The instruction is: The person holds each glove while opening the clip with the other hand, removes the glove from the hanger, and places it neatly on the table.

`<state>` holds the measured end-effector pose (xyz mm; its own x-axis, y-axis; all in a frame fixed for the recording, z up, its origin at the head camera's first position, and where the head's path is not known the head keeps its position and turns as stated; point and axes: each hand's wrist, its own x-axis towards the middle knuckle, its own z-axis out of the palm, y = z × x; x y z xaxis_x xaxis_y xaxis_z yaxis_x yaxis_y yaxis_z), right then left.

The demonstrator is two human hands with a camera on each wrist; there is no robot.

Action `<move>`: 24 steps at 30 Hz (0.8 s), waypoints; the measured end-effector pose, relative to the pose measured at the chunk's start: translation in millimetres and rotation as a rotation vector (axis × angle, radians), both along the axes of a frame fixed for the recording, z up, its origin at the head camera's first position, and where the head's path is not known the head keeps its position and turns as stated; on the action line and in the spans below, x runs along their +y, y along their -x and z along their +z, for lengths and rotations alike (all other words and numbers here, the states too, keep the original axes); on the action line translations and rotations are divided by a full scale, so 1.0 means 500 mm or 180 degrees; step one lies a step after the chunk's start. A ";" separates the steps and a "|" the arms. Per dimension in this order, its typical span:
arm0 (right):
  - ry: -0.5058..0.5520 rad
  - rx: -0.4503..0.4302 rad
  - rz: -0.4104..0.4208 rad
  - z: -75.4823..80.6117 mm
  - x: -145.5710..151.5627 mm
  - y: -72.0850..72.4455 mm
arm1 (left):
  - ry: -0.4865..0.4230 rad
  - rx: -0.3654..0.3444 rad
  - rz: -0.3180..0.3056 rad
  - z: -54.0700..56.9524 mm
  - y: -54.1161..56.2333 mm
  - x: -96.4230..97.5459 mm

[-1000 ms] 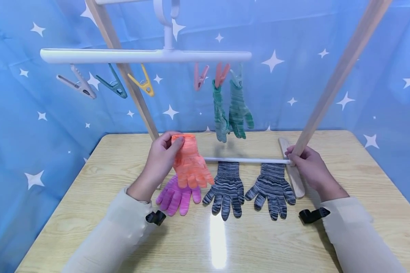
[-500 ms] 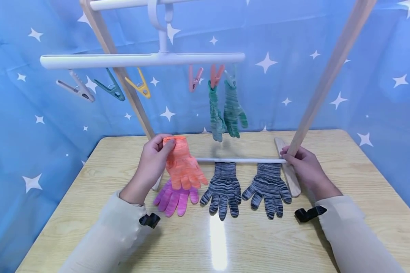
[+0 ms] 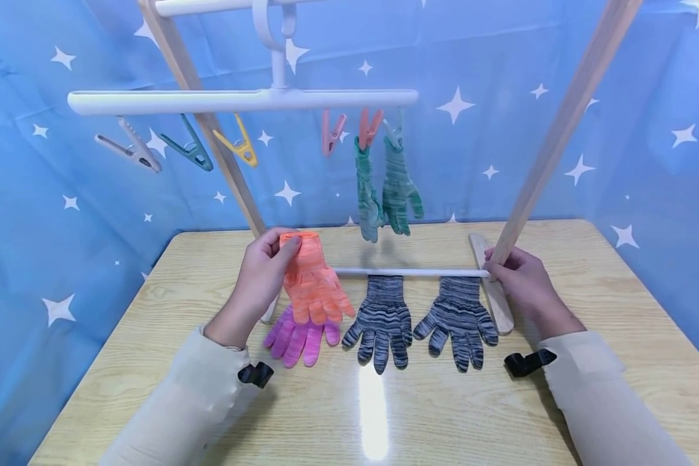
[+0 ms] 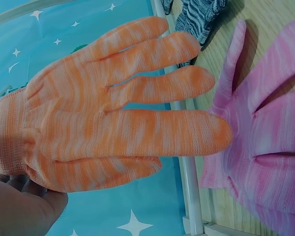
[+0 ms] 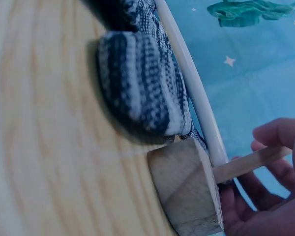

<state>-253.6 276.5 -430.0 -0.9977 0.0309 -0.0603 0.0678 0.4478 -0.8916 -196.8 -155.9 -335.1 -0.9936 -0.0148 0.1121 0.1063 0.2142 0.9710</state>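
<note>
My left hand (image 3: 262, 275) pinches an orange knit glove (image 3: 316, 285) by its cuff, thumb in front; its fingers hang downward. Below it, partly covered, a pink glove (image 3: 299, 340) lies on the table. In the left wrist view the orange glove (image 4: 113, 98) fills the middle, with the pink glove (image 4: 265, 128) at the right. At the rack's right side, my right hand (image 3: 521, 285) grips the wooden post (image 3: 515, 226) near its foot. Two grey-black striped gloves, a left one (image 3: 381, 323) and a right one (image 3: 460, 320), lie flat by the white lower bar (image 3: 413, 272).
A white hanger (image 3: 239, 101) hangs from the rack's top bar. Grey (image 3: 134, 152), dark green (image 3: 192, 149), yellow (image 3: 241, 145) and pink (image 3: 331, 134) clothespins dangle from it unloaded. Two green gloves (image 3: 400, 188) are clipped at its right. A starry blue curtain (image 3: 303, 188) stands behind.
The head view has shifted slightly. My left hand still holds the orange glove over the pink one, and my right hand stays on the post.
</note>
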 end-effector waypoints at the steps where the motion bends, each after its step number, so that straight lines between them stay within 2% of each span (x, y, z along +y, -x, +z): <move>1: -0.0012 0.0001 0.0001 0.001 0.000 -0.001 | 0.0002 0.0006 -0.0006 0.000 0.000 0.000; 12: -0.0019 -0.0020 -0.0020 0.002 0.000 -0.005 | 0.0012 0.0030 -0.0036 0.003 -0.001 -0.001; 24: -0.0118 -0.0054 0.0078 -0.004 0.001 -0.006 | 0.0207 0.0034 0.0106 -0.001 0.002 -0.019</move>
